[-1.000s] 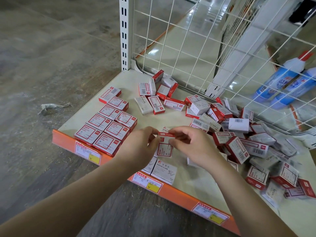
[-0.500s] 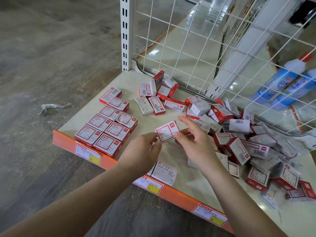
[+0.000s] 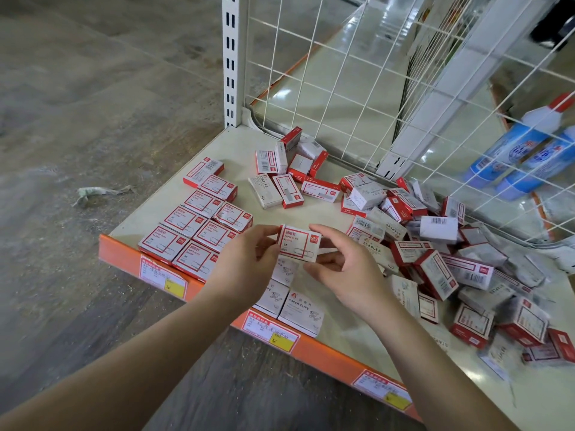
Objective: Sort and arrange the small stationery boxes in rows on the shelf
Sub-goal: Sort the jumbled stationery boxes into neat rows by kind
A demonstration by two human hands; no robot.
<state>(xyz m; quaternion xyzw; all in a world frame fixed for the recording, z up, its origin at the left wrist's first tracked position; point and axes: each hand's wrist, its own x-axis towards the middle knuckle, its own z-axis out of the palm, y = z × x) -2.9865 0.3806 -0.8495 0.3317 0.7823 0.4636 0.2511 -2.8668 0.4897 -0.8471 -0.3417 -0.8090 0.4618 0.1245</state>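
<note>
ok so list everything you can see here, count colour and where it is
held paper clips box: one, red and white, held up over the shelf front
arranged boxes: about nine, red and white, two rows at the left front of the shelf
white paper clips boxes: at least three, white, front edge below the hands
loose boxes: dozens, red and white, jumbled at the back and right
shelf: one, cream with orange front strip
price labels: three, red, white and yellow, on the strip
wire grid: one, white, behind the shelf
bottles: two, blue and white, behind the grid
left hand: pinches the box's left edge
right hand: fingers round its right side
</note>
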